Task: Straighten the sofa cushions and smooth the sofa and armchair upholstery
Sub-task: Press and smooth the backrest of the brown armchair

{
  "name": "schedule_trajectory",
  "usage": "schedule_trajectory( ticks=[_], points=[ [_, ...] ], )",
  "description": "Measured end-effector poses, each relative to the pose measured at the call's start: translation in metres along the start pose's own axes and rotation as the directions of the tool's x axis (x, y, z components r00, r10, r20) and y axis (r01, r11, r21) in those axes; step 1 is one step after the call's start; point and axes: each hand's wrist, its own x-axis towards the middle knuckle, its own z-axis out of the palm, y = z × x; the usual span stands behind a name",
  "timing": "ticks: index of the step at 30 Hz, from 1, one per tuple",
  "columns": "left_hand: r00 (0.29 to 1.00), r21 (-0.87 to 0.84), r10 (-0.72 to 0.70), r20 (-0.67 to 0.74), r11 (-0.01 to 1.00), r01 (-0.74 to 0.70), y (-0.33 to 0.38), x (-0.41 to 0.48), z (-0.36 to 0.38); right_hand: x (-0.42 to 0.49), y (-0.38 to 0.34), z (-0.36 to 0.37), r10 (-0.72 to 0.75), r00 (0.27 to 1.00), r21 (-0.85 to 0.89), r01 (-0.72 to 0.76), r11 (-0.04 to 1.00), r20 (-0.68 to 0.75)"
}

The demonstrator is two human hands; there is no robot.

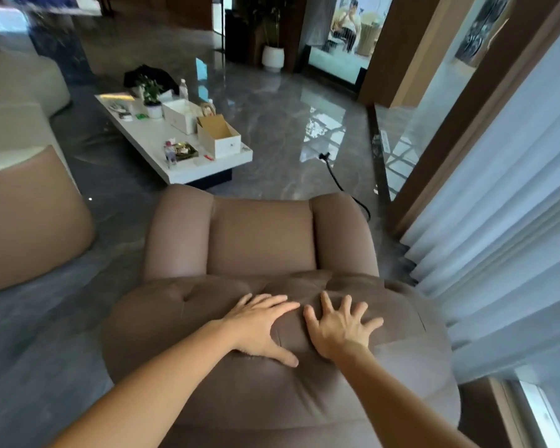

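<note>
A brown upholstered armchair (259, 234) fills the lower middle of the head view, seen from behind its padded, tufted backrest. My left hand (261, 324) lies flat on top of the backrest, fingers spread and pointing right. My right hand (340, 324) presses flat just beside it, fingers fanned toward the seat. Neither hand holds anything. The fabric between the two hands shows a small fold. Part of a brown and cream sofa (23, 202) sits at the left edge.
A white low coffee table (175, 166) with boxes, a potted plant and small items stands beyond the armchair. White curtains (498, 221) hang at the right. A black cable (340, 185) runs over the glossy grey floor. A person sits far back.
</note>
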Motion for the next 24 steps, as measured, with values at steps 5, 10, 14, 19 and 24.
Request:
schedule_trajectory(
  ticks=[5, 10, 14, 19, 24],
  points=[
    [0.999, 0.017, 0.034, 0.037, 0.999, -0.034, -0.083, -0.024, -0.053, -0.002, -0.094, 0.003, -0.022, 0.999, 0.096, 0.024, 0.995, -0.024],
    [0.999, 0.052, 0.028, 0.027, 0.998, -0.03, -0.171, -0.029, -0.11, 0.015, -0.188, -0.01, 0.076, 0.997, 0.132, -0.072, 0.989, -0.022],
    [0.998, 0.061, 0.03, 0.05, 0.998, -0.033, -0.235, -0.031, -0.159, 0.026, -0.26, -0.029, 0.184, 0.982, 0.182, -0.187, 0.965, 0.034],
    [0.988, 0.105, 0.102, 0.118, 0.988, -0.115, -0.301, -0.027, -0.208, 0.029, -0.336, -0.041, 0.291, 0.954, 0.252, -0.3, 0.92, 0.073],
    [0.96, 0.121, 0.219, 0.174, 0.963, -0.242, -0.369, -0.022, -0.237, 0.026, -0.41, -0.039, 0.396, 0.915, 0.315, -0.401, 0.86, 0.082]
  ],
)
